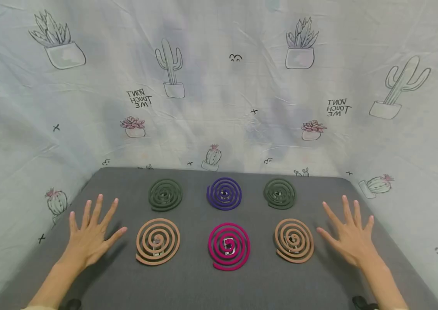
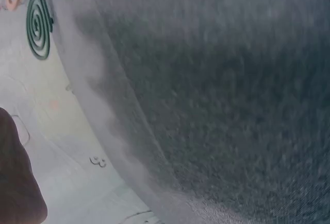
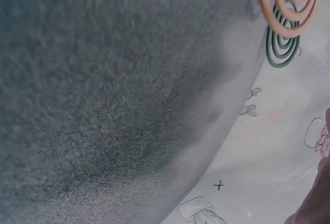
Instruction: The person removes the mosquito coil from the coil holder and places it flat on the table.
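Spiral mosquito coils stand in two rows on a dark grey table point(image 1: 188, 284). The far row has a green coil point(image 1: 165, 195) at left, a purple coil point(image 1: 224, 194) in the middle and another green coil point(image 1: 279, 193) at right. Nearer are a tan coil point(image 1: 158, 242), a magenta coil point(image 1: 229, 246) and a second tan coil point(image 1: 294, 240). My left hand point(image 1: 89, 237), fingers spread and holding nothing, is left of the near-left tan coil. Likewise spread and holding nothing, my right hand point(image 1: 352, 237) is right of the near-right tan coil.
Small metal stands show through the gaps of the coils. A pale curtain point(image 1: 219, 86) printed with potted cacti and succulents hangs behind the table and along both sides. Dark bands point(image 1: 364, 302) show by the wrists at the bottom edge of the head view.
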The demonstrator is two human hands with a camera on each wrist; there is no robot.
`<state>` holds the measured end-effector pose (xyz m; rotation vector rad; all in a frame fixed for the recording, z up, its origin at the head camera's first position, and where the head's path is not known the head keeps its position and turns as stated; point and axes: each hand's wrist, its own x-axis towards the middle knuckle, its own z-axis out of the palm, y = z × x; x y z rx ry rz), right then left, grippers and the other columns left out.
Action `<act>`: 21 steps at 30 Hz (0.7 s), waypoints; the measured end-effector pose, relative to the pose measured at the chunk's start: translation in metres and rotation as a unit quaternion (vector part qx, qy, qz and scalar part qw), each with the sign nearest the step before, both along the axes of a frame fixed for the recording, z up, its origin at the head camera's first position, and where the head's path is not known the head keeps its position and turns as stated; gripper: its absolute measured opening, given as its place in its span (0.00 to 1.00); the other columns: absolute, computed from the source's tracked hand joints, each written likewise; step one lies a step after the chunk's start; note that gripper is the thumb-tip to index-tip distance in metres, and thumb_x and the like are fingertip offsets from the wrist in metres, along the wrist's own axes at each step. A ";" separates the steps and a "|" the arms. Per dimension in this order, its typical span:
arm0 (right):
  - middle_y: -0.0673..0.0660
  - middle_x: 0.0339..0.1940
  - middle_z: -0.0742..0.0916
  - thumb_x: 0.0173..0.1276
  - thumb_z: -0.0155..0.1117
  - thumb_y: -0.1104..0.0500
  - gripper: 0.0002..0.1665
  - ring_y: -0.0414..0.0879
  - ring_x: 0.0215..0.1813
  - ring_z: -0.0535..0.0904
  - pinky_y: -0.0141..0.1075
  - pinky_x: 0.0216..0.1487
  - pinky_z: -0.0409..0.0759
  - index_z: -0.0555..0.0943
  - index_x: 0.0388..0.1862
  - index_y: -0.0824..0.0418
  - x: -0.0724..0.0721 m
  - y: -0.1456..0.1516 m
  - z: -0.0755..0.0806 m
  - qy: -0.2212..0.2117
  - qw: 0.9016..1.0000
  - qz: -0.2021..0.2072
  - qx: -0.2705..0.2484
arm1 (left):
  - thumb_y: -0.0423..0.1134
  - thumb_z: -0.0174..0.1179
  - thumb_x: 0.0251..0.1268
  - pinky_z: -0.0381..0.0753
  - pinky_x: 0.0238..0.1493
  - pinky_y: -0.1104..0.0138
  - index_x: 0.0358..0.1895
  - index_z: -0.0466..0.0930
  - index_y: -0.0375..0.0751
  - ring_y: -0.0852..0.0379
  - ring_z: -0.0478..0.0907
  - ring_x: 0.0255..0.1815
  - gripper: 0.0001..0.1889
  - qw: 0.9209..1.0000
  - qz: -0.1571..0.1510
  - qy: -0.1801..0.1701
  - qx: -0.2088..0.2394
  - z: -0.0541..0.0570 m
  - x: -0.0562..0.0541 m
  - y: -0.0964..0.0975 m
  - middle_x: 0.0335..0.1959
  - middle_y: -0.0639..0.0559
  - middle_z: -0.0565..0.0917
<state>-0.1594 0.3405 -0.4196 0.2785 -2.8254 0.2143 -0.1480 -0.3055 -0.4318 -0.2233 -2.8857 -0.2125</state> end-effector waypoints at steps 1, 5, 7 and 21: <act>0.58 0.77 0.33 0.68 0.52 0.36 0.45 0.58 0.75 0.19 0.80 0.58 0.31 0.44 0.78 0.40 0.002 -0.002 0.001 -0.001 1.000 0.003 -0.001 | 0.64 0.46 0.68 0.10 0.62 0.35 0.76 0.27 0.60 0.41 0.16 0.74 0.44 1.000 -0.002 0.000 0.000 0.000 0.001 0.002 0.75 0.48 0.22; 0.57 0.78 0.34 0.67 0.53 0.37 0.45 0.56 0.75 0.20 0.78 0.60 0.29 0.45 0.77 0.39 0.010 -0.012 0.004 0.003 1.000 0.017 0.000 | 0.63 0.47 0.68 0.10 0.63 0.35 0.76 0.28 0.60 0.41 0.17 0.74 0.44 1.000 -0.015 -0.003 0.002 0.000 0.008 0.008 0.76 0.47 0.23; 0.57 0.78 0.36 0.67 0.54 0.37 0.45 0.56 0.76 0.21 0.77 0.62 0.28 0.46 0.77 0.39 0.015 -0.018 0.004 0.010 1.000 0.027 0.003 | 0.62 0.47 0.68 0.11 0.63 0.35 0.76 0.28 0.60 0.41 0.17 0.74 0.44 1.000 -0.022 -0.009 0.005 0.000 0.011 0.013 0.76 0.47 0.23; 0.55 0.79 0.40 0.67 0.60 0.45 0.43 0.54 0.77 0.25 0.69 0.68 0.22 0.54 0.76 0.46 0.043 -0.055 -0.003 -0.015 0.993 0.109 -0.047 | 0.57 0.50 0.69 0.13 0.63 0.34 0.77 0.31 0.59 0.41 0.20 0.76 0.43 0.992 -0.080 -0.066 0.069 -0.003 0.030 0.029 0.77 0.51 0.25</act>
